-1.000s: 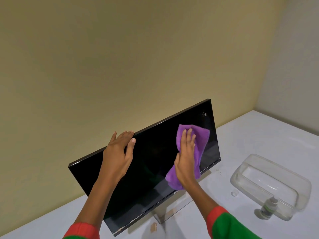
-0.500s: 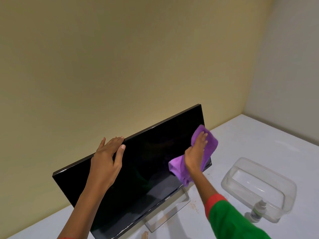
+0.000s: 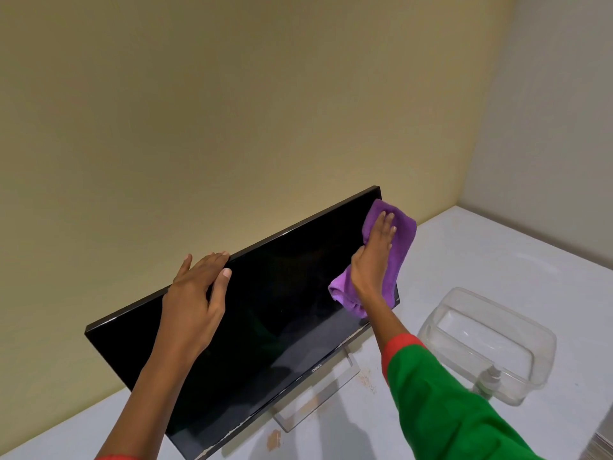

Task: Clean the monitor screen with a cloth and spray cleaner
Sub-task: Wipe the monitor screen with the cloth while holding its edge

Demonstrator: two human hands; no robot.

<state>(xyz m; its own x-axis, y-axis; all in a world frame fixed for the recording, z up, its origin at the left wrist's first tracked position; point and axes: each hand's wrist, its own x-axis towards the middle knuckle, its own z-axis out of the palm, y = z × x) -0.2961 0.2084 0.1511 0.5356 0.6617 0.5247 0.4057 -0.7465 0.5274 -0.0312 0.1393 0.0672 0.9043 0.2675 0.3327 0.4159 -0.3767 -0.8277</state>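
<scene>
Cloth (image 3: 404, 249) pressed on monitor (image 3: 282, 313) (right hand (image 3: 374, 260)).

One black flat-panel monitor (image 3: 282, 310), tilted, on white table (image 3: 481, 260); left hand (image 3: 195, 300) grips top edge; right hand (image 3: 374, 257) presses purple cloth (image 3: 403, 250) flat against screen.

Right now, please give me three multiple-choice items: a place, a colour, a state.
1. Where is the clear container? A) right of the monitor B) behind it C) on top of it
2. What colour is the cloth? A) yellow B) purple C) white
3. What does the right hand do? A) hangs idle B) grips a bottle C) presses the cloth on the monitor
1 A, it stands right of it on the table; 2 B, plainly purple; 3 C, straight fingers lie on it.
</scene>
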